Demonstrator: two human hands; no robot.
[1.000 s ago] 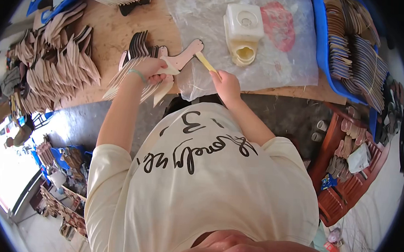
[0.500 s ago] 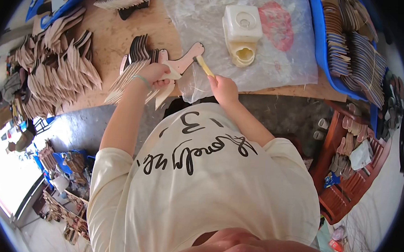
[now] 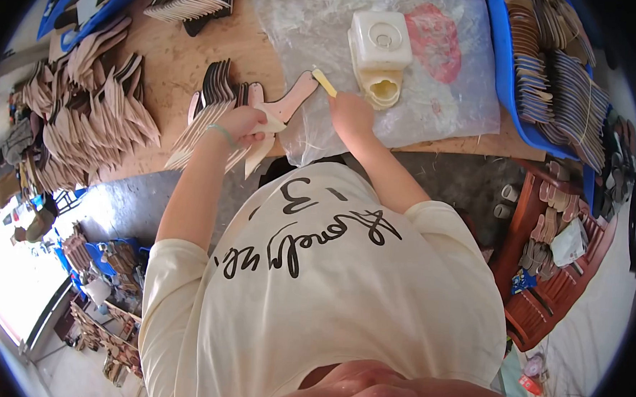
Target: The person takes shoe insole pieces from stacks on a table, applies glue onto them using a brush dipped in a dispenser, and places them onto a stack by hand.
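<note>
My left hand (image 3: 241,124) is closed on a pale pink cut shoe piece (image 3: 287,105) with dark edging, at the front of the worktable. Its long arm points up and right over the plastic sheet. A fanned row of similar pieces (image 3: 205,124) lies under and beside this hand. My right hand (image 3: 352,115) is wrapped around a small brush (image 3: 325,84) with a yellow handle. The brush's head meets the far tip of the pink piece. Just beyond that hand stands a white plastic glue container (image 3: 380,40) with an open yellowed spout.
Clear plastic sheeting (image 3: 459,109) with a pink patch covers part of the wooden table (image 3: 189,48). Stacked pieces (image 3: 96,115) spread along the left, with another bundle (image 3: 188,1) behind. A blue crate (image 3: 508,72) of pieces stands right. A reddish wooden bench (image 3: 561,297) holds more parts.
My right hand has moved up and slightly right, taking the brush from beside the pink piece's arm to its far tip. My left hand keeps nearly the same place.
</note>
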